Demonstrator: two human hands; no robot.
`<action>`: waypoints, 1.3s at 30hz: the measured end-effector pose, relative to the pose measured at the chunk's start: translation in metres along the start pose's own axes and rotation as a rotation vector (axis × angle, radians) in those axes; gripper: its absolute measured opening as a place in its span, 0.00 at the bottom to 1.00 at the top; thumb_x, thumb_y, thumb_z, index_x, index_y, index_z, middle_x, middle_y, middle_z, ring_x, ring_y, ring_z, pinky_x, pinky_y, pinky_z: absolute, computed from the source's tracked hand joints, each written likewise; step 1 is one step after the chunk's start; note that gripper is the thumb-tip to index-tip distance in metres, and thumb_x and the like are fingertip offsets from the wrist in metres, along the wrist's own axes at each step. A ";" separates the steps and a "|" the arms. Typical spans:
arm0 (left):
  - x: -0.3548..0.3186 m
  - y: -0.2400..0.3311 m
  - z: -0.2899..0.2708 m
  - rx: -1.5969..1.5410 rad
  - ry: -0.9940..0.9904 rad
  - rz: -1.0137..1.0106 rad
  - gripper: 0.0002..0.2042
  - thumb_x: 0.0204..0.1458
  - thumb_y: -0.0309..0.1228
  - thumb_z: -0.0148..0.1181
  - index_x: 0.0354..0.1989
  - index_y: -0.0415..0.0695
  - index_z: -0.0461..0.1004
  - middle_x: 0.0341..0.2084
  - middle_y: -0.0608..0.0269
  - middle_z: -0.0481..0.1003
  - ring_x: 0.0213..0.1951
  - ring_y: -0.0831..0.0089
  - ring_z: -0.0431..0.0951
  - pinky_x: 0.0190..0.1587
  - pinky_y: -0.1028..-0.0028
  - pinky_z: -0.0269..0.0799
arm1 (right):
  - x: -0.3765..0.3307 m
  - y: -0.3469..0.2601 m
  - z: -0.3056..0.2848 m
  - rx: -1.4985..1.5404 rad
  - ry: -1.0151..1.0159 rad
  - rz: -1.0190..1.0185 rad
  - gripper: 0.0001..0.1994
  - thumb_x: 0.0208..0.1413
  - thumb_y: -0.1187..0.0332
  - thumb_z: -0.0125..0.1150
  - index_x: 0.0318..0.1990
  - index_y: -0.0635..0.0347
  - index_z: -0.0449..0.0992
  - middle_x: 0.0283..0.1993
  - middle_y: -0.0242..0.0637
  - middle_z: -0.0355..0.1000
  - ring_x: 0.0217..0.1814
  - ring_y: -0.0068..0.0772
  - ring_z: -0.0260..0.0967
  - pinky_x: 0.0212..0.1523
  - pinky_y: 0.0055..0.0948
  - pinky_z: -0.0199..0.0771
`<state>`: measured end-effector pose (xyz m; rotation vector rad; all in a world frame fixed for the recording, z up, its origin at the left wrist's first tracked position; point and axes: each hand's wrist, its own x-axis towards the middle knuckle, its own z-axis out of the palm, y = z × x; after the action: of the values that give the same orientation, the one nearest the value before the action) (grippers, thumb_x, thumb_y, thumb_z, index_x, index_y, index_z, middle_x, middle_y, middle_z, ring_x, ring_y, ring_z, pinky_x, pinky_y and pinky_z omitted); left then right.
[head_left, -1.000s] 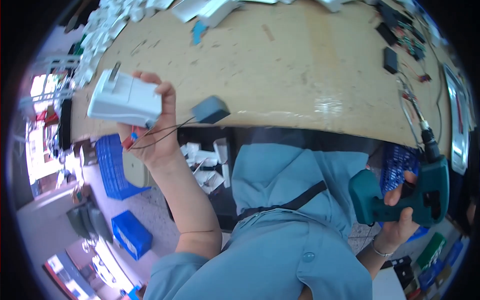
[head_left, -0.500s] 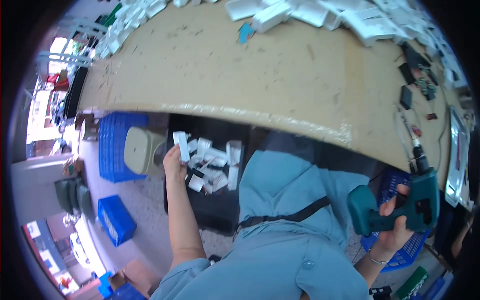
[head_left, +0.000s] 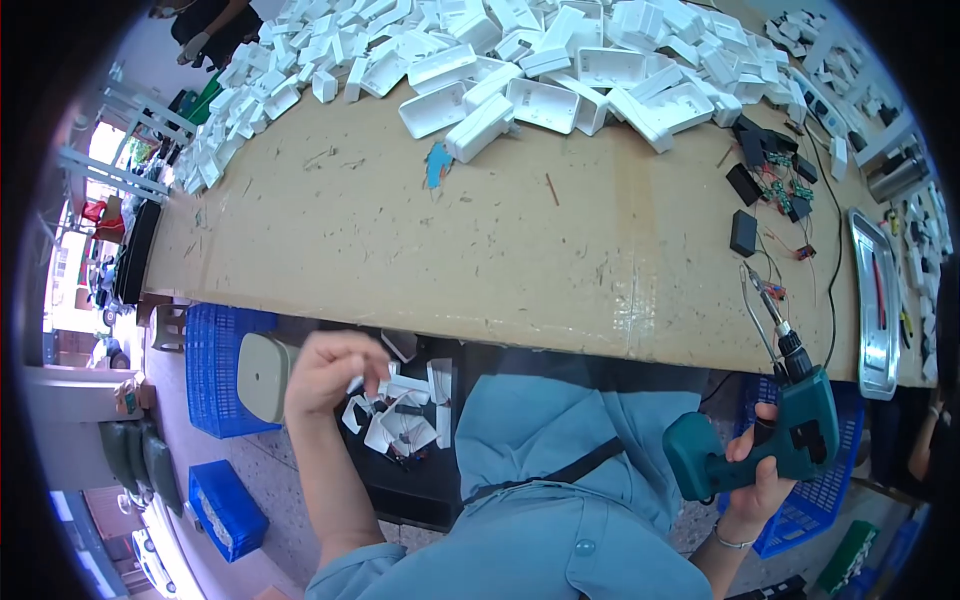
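My right hand (head_left: 757, 475) is wrapped round the grip of a green pistol-shaped soldering gun (head_left: 808, 425). Its metal tip and a thin bent tube point up over the table's front edge. My left hand (head_left: 338, 372) hovers over a black bin (head_left: 405, 500) below the table, its fingers loosely bent and apart, with nothing seen held. White plastic casings (head_left: 405, 425) lie jumbled in that bin, partly hidden by the hand and the table edge.
A big heap of white casings (head_left: 540, 105) covers the table's far side. Small black boxes (head_left: 743, 232), circuit boards (head_left: 778, 192) and a metal tray (head_left: 876, 310) lie at right. Blue crates (head_left: 228, 508) and a beige stool (head_left: 265, 378) stand at left. Another person (head_left: 215, 28) is at far left.
My left hand has let go of a white casing over the bin and its fingers have loosened. The view has shifted, showing more of the far heap. The soldering gun stays in my right hand.
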<state>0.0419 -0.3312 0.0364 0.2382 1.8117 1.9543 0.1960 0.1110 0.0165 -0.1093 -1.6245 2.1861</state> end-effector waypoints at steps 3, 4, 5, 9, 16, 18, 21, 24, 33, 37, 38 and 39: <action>0.082 0.042 0.037 0.578 0.336 0.323 0.09 0.50 0.29 0.55 0.32 0.34 0.74 0.21 0.62 0.73 0.25 0.75 0.72 0.29 0.76 0.67 | 0.004 0.001 0.000 0.003 0.008 -0.009 0.33 0.50 0.62 0.62 0.58 0.65 0.52 0.53 0.49 0.61 0.31 0.26 0.64 0.27 0.24 0.69; 0.115 0.048 0.040 0.783 0.471 0.493 0.09 0.51 0.29 0.54 0.33 0.35 0.74 0.21 0.64 0.73 0.26 0.75 0.71 0.30 0.75 0.66 | 0.004 0.000 0.001 0.010 0.016 -0.015 0.33 0.50 0.62 0.62 0.58 0.65 0.52 0.53 0.49 0.61 0.31 0.26 0.65 0.27 0.24 0.69; 0.145 0.055 0.039 0.856 0.526 0.561 0.10 0.51 0.30 0.54 0.35 0.35 0.74 0.22 0.65 0.73 0.27 0.76 0.72 0.31 0.76 0.66 | 0.004 -0.002 0.002 0.017 0.024 -0.022 0.33 0.50 0.62 0.62 0.58 0.65 0.52 0.53 0.49 0.61 0.31 0.26 0.65 0.27 0.24 0.69; 0.217 0.062 0.031 0.875 0.603 0.280 0.12 0.49 0.33 0.57 0.38 0.37 0.74 0.22 0.64 0.74 0.27 0.77 0.72 0.31 0.76 0.66 | 0.002 -0.006 0.001 -0.002 0.071 -0.046 0.33 0.50 0.62 0.62 0.58 0.67 0.53 0.52 0.49 0.61 0.31 0.26 0.65 0.27 0.24 0.70; 0.203 0.030 0.064 0.763 0.417 -0.009 0.09 0.46 0.31 0.59 0.33 0.37 0.74 0.29 0.62 0.74 0.33 0.75 0.73 0.36 0.74 0.65 | 0.004 -0.004 -0.015 0.014 0.193 -0.010 0.34 0.46 0.61 0.66 0.55 0.71 0.56 0.51 0.49 0.63 0.30 0.26 0.67 0.27 0.25 0.71; 0.187 0.017 0.083 1.359 0.314 0.760 0.05 0.41 0.28 0.60 0.26 0.42 0.72 0.25 0.62 0.72 0.30 0.67 0.71 0.36 0.67 0.61 | 0.005 -0.004 -0.019 0.009 0.204 -0.002 0.34 0.46 0.61 0.66 0.55 0.71 0.56 0.51 0.49 0.63 0.30 0.26 0.67 0.27 0.25 0.71; 0.173 0.010 0.139 1.426 0.121 0.986 0.05 0.37 0.25 0.59 0.23 0.45 0.69 0.24 0.64 0.69 0.31 0.68 0.70 0.36 0.66 0.59 | 0.005 -0.002 -0.025 0.003 0.224 -0.004 0.34 0.46 0.61 0.66 0.55 0.71 0.56 0.51 0.49 0.63 0.30 0.26 0.67 0.27 0.25 0.71; 0.171 -0.002 0.178 1.477 -0.059 1.117 0.06 0.35 0.27 0.57 0.23 0.45 0.69 0.21 0.66 0.64 0.27 0.71 0.67 0.34 0.65 0.58 | 0.001 -0.002 -0.028 0.001 0.249 -0.012 0.34 0.46 0.61 0.65 0.55 0.72 0.56 0.52 0.49 0.63 0.30 0.26 0.67 0.27 0.25 0.71; 0.167 0.001 0.217 1.420 -0.261 1.246 0.09 0.33 0.27 0.59 0.27 0.45 0.72 0.25 0.69 0.66 0.28 0.77 0.68 0.34 0.68 0.57 | -0.011 -0.005 -0.040 -0.019 0.303 -0.047 0.33 0.48 0.61 0.63 0.55 0.71 0.55 0.53 0.50 0.62 0.31 0.25 0.66 0.27 0.24 0.71; 0.170 0.023 0.222 1.303 -0.325 1.314 0.11 0.33 0.26 0.61 0.29 0.46 0.73 0.26 0.69 0.68 0.28 0.76 0.69 0.35 0.68 0.58 | -0.014 -0.006 -0.047 -0.002 0.309 -0.059 0.33 0.48 0.60 0.63 0.56 0.71 0.55 0.53 0.50 0.62 0.31 0.25 0.66 0.28 0.25 0.71; 0.176 0.031 0.226 1.296 -0.337 1.319 0.11 0.33 0.26 0.61 0.29 0.46 0.73 0.26 0.69 0.68 0.28 0.76 0.69 0.35 0.68 0.58 | -0.015 -0.005 -0.048 -0.005 0.322 -0.061 0.33 0.48 0.60 0.63 0.56 0.71 0.55 0.53 0.50 0.62 0.31 0.25 0.66 0.28 0.25 0.71; 0.187 0.040 0.231 1.283 -0.350 1.332 0.11 0.34 0.25 0.60 0.30 0.45 0.73 0.26 0.69 0.69 0.28 0.75 0.69 0.36 0.68 0.58 | -0.015 -0.005 -0.050 -0.008 0.338 -0.078 0.33 0.48 0.60 0.63 0.56 0.71 0.55 0.53 0.50 0.62 0.31 0.26 0.66 0.28 0.25 0.71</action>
<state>-0.0317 -0.0426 0.0683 2.4307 2.5542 0.6412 0.2266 0.1513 0.0026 -0.3884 -1.4224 1.9757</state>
